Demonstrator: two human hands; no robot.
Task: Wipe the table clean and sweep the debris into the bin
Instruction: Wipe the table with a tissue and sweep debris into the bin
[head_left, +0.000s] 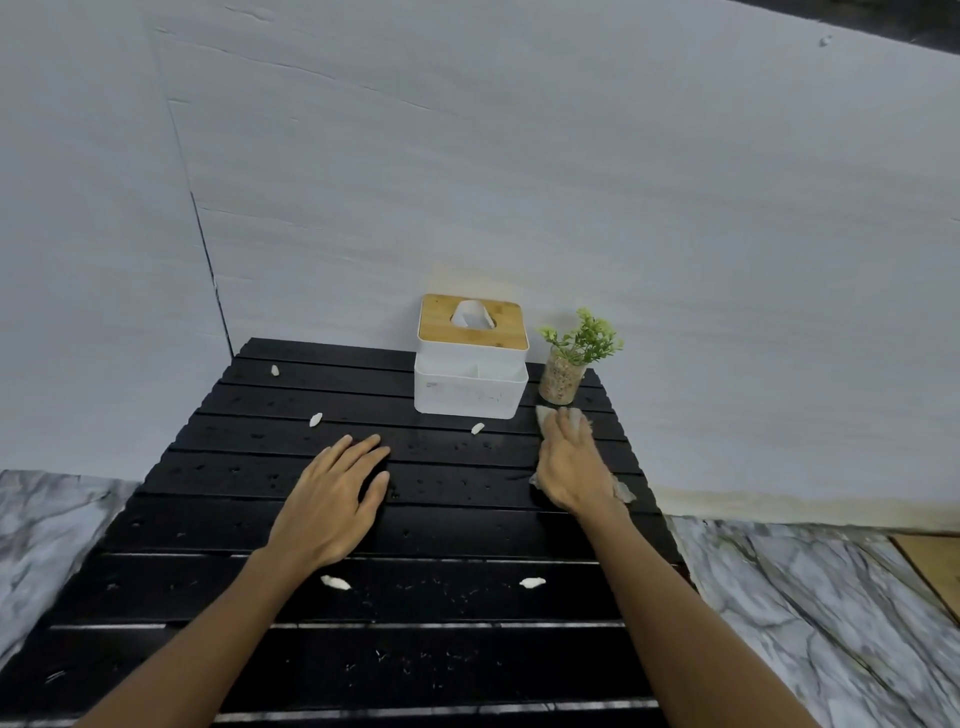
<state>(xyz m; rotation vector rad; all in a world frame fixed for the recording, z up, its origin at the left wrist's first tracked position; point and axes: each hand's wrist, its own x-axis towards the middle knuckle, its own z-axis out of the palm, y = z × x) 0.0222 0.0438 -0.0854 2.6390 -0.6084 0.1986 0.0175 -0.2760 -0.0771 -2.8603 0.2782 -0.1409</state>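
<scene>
- Far left of the black slatted tabletop (208, 525): one white scrap (275, 370) is noted near the back edge, a second scrap (315, 419) a little nearer and to its right. Both lie well apart from either hand.
- Left hand (332, 499): it is laid flat, palm down, fingers spread apart and clamped on nothing; it is judged to be steadying only.
- Near scrap (335, 582): it is found just beside the left wrist, long axis running left to right.
- Centre back: a white tissue box (470, 384) with a wooden lid stands against the wall; a small scrap (477, 428) lies just in front of it, between the two hands and nearer the right.
- A further scrap (532, 582) lies toward the near edge, beside the right forearm.
- Right hand (571, 462): it is pressed flat on a crumpled tissue (569, 417), fingers together over it, fingertips pointing away toward a potted plant (563, 374) just beyond.
- Room for moving: little is left ahead or rightward, where the edge is near; open slats lie leftward and toward the person.
- No bin is visible; the sweep direction cannot be fixed.
</scene>
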